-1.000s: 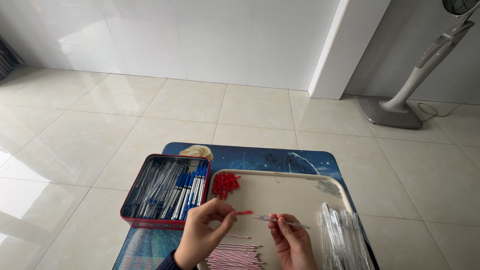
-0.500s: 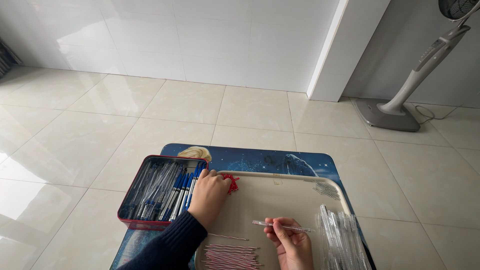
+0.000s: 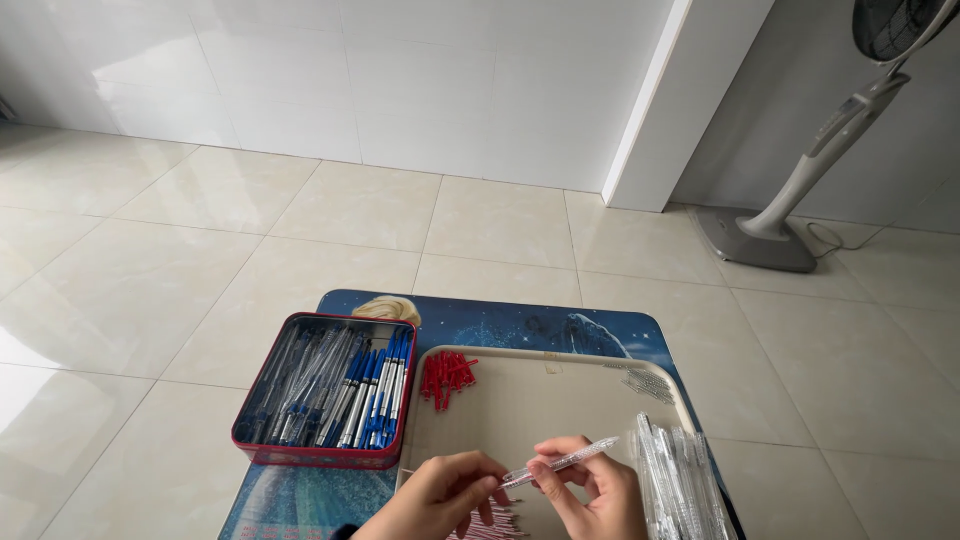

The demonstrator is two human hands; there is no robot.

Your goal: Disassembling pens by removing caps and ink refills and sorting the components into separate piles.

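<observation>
Left hand (image 3: 440, 495): closed on a small part at the tip of the clear pen barrel (image 3: 560, 462); feed it in straight, I judge.
Right hand (image 3: 590, 490): grips the barrel over the tray (image 3: 545, 365); hold it level.
Red refills (image 3: 490, 522): too many to count.
Clear barrels (image 3: 675, 475): one stack, right.
Red caps (image 3: 447, 375): one heap.
Tin (image 3: 325, 395): one, on the worktop (image 3: 520, 325), full of pens.

Both hands meet low at centre, left (image 3: 440, 492) and right (image 3: 590, 490), fingers pinched together.
</observation>
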